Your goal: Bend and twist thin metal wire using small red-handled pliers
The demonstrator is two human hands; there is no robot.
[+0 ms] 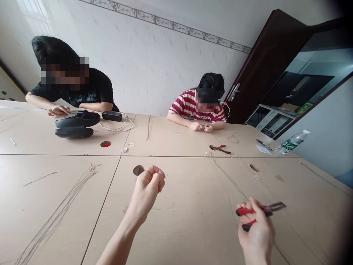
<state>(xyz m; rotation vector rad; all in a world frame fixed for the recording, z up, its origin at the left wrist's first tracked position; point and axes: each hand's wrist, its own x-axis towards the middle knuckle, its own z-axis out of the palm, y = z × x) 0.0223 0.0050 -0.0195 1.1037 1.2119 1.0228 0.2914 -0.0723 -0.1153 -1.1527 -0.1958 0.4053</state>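
Note:
My left hand (150, 186) is raised over the middle of the table, with fingers curled closed and the thumb pressed to the index finger. Whatever it pinches, if anything, is too small to make out. At the lower right, my right hand (256, 228) is wrapped round a pair of pliers (277, 207) with red and black handles, the metal jaws pointing right. Thin cords (230, 179) run along the table near the pliers. Below my left hand lies a fine curved strand (165, 208). On the left is a bundle of thin cords (66, 204) with small end pieces.
Two people sit across the pale table (193, 235). A black device (75, 125) and a power adapter (111, 116) stand at the left. Another pair of pliers (220, 148) lies beyond my right hand. A water bottle (292, 142) stands far right. Round holes (138, 170) pierce the tabletop.

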